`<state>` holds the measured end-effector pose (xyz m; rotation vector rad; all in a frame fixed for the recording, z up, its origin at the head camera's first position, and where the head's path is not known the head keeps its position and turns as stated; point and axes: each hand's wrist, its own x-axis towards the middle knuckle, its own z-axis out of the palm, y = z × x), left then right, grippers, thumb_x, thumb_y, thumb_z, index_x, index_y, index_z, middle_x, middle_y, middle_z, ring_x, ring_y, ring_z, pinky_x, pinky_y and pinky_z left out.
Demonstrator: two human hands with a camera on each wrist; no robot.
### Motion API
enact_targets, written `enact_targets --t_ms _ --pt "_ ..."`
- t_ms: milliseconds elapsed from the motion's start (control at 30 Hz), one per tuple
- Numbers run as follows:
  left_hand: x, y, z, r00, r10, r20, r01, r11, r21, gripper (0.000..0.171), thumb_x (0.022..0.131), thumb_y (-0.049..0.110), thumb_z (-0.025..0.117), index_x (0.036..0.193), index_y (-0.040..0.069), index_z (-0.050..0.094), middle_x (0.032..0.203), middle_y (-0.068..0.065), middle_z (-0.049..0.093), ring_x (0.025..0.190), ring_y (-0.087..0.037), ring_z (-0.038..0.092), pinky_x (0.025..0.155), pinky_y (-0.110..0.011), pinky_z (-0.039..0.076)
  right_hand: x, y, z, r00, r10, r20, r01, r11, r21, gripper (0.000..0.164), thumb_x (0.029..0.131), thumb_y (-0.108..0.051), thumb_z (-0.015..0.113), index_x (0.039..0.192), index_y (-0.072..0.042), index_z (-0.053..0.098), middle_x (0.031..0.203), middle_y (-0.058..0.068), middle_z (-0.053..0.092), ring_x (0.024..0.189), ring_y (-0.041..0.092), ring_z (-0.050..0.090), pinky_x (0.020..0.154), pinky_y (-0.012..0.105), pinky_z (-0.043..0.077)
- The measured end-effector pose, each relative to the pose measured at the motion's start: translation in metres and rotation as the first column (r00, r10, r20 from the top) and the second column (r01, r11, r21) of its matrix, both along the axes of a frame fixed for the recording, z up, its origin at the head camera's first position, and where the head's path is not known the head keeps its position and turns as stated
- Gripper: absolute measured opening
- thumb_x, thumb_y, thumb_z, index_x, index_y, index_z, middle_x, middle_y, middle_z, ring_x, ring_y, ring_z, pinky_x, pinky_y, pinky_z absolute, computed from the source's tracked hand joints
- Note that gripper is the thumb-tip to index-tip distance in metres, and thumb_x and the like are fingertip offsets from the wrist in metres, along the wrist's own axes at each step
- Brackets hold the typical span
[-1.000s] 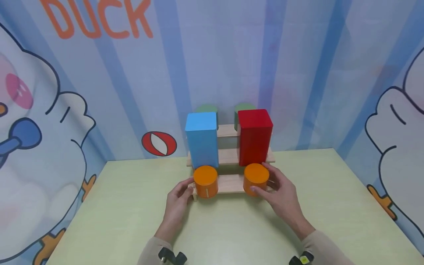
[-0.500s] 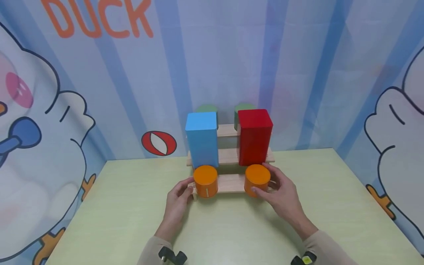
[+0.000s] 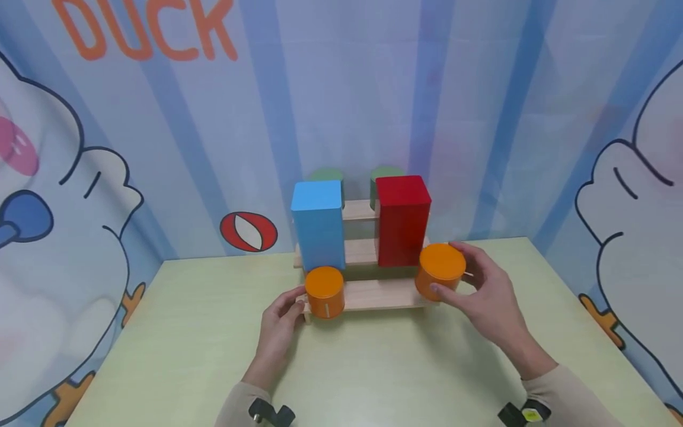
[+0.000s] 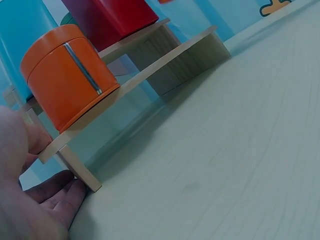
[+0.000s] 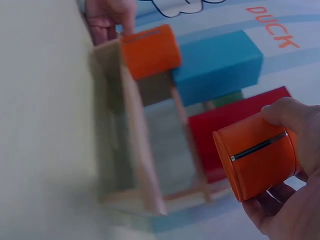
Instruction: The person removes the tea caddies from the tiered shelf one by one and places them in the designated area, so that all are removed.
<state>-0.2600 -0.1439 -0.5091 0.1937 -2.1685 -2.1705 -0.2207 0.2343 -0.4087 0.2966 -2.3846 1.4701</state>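
Note:
In the head view my right hand [image 3: 493, 305] grips an orange lidded canister [image 3: 440, 264] at the right end of a tiered wooden shelf [image 3: 376, 293]. The right wrist view shows this canister [image 5: 257, 155] raised off the lowest step, thumb on one side and fingers on the other. A narrow window slit runs down its side. My left hand [image 3: 277, 329] holds the shelf's left end, its fingertips [image 4: 65, 195] by the leg below the plank. Beside it a second orange canister [image 3: 325, 292] stands upright on the lowest step.
On the middle step stand a tall light blue box [image 3: 319, 228] and a tall red box [image 3: 402, 225]. Two green round containers [image 3: 387, 172] show partly behind them on the top step. A printed cloth backdrop [image 3: 341, 89] rises behind the pale table [image 3: 213, 332].
My right hand has lifted the right canister off the lowest step and carried it up and to the right. My left hand stays at the shelf's left end.

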Motion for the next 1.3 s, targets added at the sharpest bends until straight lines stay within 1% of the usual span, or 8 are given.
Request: enact_targets --t_ms 100,167,300,467,833,1100,1200,1300 --pt "0.000 -0.003 0.000 1.000 0.002 0.002 -0.002 1.000 0.002 0.036 0.113 0.006 0.058 0.147 0.007 0.071 0.155 -0.014 0.064 0.136 -0.026 0.059 0.111 -0.035 0.061 -0.002 0.015 0.017 0.998 -0.018 -0.059 0.018 1.000 0.014 0.080 0.095 -0.013 0.091 0.165 -0.012 0.051 0.154 0.011 0.063 0.129 0.011 0.062 0.103 0.003 0.050" --pt "0.001 -0.006 0.000 1.000 0.008 0.002 -0.008 1.000 0.005 0.036 0.114 0.006 0.057 0.147 0.007 0.070 0.155 -0.014 0.064 0.137 -0.026 0.059 0.111 -0.035 0.061 -0.007 0.024 0.028 0.996 -0.037 -0.077 0.040 0.999 0.037 0.081 0.096 -0.013 0.090 0.166 -0.013 0.049 0.155 0.010 0.062 0.130 0.009 0.061 0.103 0.003 0.049" --pt "0.003 -0.010 0.002 1.000 0.013 0.006 -0.013 1.000 0.004 0.036 0.114 0.006 0.057 0.148 0.007 0.070 0.155 -0.013 0.064 0.136 -0.025 0.059 0.109 -0.032 0.062 -0.021 0.042 0.044 0.994 -0.073 -0.077 0.078 0.995 0.066 0.082 0.099 -0.017 0.088 0.169 -0.015 0.045 0.158 0.012 0.060 0.135 0.022 0.061 0.102 0.002 0.048" --pt "0.004 -0.012 0.001 1.000 0.029 0.005 -0.029 0.999 0.020 0.037 0.113 0.004 0.057 0.147 0.006 0.070 0.155 -0.013 0.064 0.139 -0.028 0.057 0.104 -0.025 0.062 -0.044 0.061 0.048 0.996 -0.085 -0.029 0.087 0.993 0.078 0.084 0.102 -0.024 0.085 0.172 -0.014 0.039 0.162 0.017 0.057 0.139 0.036 0.059 0.100 0.005 0.050" --pt "0.005 -0.001 -0.004 1.000 0.016 0.003 -0.016 0.999 0.040 0.036 0.113 0.004 0.058 0.146 0.006 0.071 0.158 -0.013 0.062 0.148 -0.034 0.052 0.116 -0.043 0.059 -0.089 0.102 0.018 0.988 -0.105 0.111 0.104 0.994 0.011 0.087 0.106 -0.034 0.079 0.172 -0.006 0.030 0.163 0.024 0.046 0.144 0.042 0.053 0.092 0.005 0.055" --pt "0.005 0.007 -0.009 1.000 0.008 0.002 -0.008 0.999 0.049 0.036 0.113 0.004 0.057 0.146 0.007 0.071 0.156 -0.013 0.063 0.144 -0.033 0.056 0.119 -0.047 0.057 -0.115 0.143 -0.007 0.985 -0.107 0.134 0.106 0.994 0.019 0.086 0.108 -0.031 0.077 0.172 -0.003 0.026 0.159 0.020 0.043 0.132 0.024 0.056 0.088 0.004 0.054" --pt "0.005 0.010 -0.010 1.000 0.001 0.001 -0.001 0.999 0.049 0.036 0.113 0.004 0.057 0.146 0.006 0.070 0.157 -0.014 0.062 0.148 -0.035 0.053 0.121 -0.049 0.055 -0.120 0.155 -0.015 0.982 -0.110 0.152 0.107 0.994 0.030 0.087 0.108 -0.031 0.075 0.172 -0.001 0.025 0.160 0.023 0.040 0.129 0.025 0.054 0.086 0.004 0.054" --pt "0.004 0.012 -0.009 1.000 0.000 0.009 0.000 0.999 0.047 0.036 0.113 0.004 0.056 0.145 0.007 0.071 0.158 -0.013 0.062 0.152 -0.037 0.050 0.122 -0.049 0.054 -0.124 0.165 -0.023 0.978 -0.116 0.174 0.110 0.993 0.043 0.086 0.110 -0.031 0.073 0.170 0.003 0.022 0.162 0.028 0.037 0.121 0.015 0.055 0.084 0.004 0.054"
